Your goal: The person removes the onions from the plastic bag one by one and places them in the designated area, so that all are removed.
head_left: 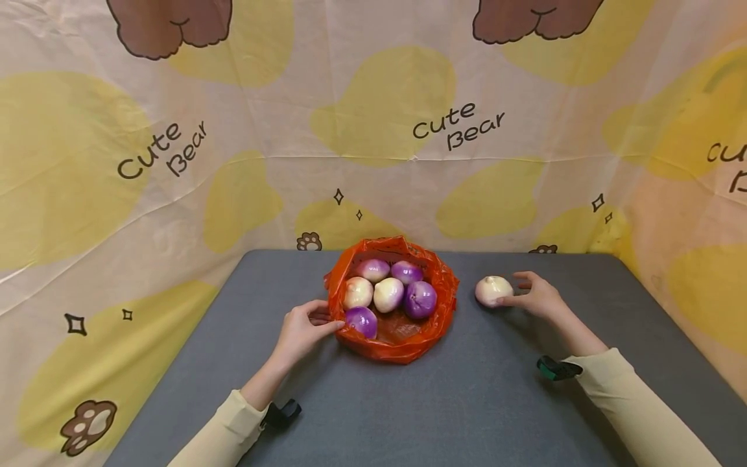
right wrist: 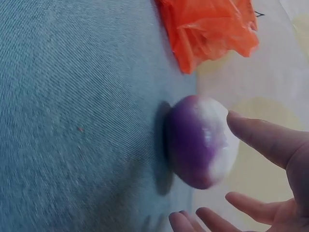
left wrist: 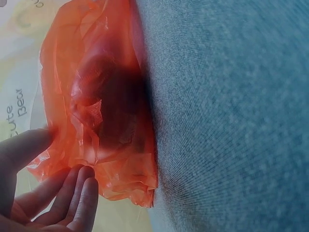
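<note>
An orange-red plastic bag with its mouth rolled open stands on the grey table. Inside lie several glossy purple and white onions. At the bag's left side, my left hand holds its edge, the thumb over the rim and the fingers against the outside. A single onion sits on the table to the right of the bag, white on top and purple lower down in the right wrist view. My right hand is beside it, thumb tip at its surface and the other fingers spread apart from it.
A cloth backdrop printed with yellow patches, bear shapes and lettering rises behind the grey table and along its sides. Dark straps sit at both wrists, by the pale sleeves.
</note>
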`<state>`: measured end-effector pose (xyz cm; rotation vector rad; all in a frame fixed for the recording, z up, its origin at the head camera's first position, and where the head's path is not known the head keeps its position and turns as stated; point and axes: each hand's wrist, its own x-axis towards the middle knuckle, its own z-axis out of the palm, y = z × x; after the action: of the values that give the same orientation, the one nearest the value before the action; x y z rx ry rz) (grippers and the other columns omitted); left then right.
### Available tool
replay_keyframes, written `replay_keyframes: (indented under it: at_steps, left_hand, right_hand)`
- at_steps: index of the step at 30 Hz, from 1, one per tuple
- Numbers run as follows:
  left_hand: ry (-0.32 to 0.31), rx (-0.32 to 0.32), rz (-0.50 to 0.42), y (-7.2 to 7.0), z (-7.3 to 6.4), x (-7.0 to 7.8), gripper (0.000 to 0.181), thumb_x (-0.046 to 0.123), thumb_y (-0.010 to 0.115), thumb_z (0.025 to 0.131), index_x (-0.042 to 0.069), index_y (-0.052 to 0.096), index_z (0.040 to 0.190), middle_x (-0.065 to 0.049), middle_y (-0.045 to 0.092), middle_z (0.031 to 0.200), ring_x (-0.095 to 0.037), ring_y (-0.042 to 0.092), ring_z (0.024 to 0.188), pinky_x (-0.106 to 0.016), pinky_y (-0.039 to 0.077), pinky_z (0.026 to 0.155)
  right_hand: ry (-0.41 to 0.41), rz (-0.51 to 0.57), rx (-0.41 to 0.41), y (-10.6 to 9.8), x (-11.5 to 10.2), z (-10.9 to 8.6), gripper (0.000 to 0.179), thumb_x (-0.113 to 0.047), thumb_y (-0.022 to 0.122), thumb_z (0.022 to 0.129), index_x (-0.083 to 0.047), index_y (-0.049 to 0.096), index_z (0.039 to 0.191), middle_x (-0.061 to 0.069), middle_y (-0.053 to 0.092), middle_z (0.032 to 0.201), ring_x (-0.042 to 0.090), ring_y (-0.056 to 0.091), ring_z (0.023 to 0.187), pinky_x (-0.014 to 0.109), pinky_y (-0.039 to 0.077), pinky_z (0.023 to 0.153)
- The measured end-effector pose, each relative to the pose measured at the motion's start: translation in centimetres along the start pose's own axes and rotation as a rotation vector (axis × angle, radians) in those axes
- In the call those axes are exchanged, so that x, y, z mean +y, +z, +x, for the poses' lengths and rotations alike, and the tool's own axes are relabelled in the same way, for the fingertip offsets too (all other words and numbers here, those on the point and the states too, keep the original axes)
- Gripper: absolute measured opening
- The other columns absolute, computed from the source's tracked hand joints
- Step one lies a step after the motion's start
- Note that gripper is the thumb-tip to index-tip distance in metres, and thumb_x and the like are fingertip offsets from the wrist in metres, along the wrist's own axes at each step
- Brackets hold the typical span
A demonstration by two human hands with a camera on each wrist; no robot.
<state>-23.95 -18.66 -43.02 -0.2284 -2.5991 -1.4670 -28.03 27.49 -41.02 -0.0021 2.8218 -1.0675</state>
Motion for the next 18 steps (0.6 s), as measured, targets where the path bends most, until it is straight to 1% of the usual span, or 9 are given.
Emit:
replay_keyframes:
  at_steps: [5,9,13,18]
  left_hand:
    - [0.0,0.001,-0.001,0.1,0.0,0.0,0.037,0.023,0.084,0.071,0.006,0.07,0.101,-0.01,0.072,0.096,-0.018,0.07,0.079,-0.026,0.057,0.071]
    - [-0.001,0.001,-0.004,0.0,-0.1,0.0,0.037,0.023,0.084,0.071,0.006,0.07,0.101,-0.01,0.072,0.096,-0.019,0.07,0.079,-0.026,0.057,0.07]
    - [0.004,0.004,-0.006,0.0,-0.1,0.1,0.037,0.023,0.084,0.071,0.006,0.07,0.101,-0.011,0.072,0.096,-0.019,0.07,0.079,-0.027,0.057,0.07]
    - [0.002,0.004,-0.01,0.1,-0.2,0.2,0.037,0.023,0.084,0.072,0.005,0.07,0.101,-0.011,0.072,0.096,-0.019,0.07,0.08,-0.027,0.057,0.071]
  right_hand:
    - [-0.02,-0.018,0.003,-1.4,-0.1,-0.8,0.086,-0.042,0.07,0.083,0.005,0.029,0.142,0.037,0.039,0.137,0.052,0.04,0.123,0.058,0.042,0.093]
    - [-0.028,-0.011,0.011,-2.5,-0.3,-1.4,0.086,-0.044,0.069,0.084,0.004,0.028,0.144,0.036,0.038,0.138,0.053,0.04,0.123,0.057,0.043,0.092]
    - [-0.034,0.02,0.012,-3.6,-0.8,-2.0,0.088,-0.046,0.067,0.085,0.002,0.025,0.146,0.035,0.036,0.141,0.053,0.036,0.126,0.057,0.043,0.093]
    - [-0.079,0.06,0.014,-4.5,-2.0,-2.7,0.086,-0.045,0.066,0.086,0.0,0.026,0.147,0.032,0.038,0.142,0.051,0.034,0.129,0.059,0.04,0.097]
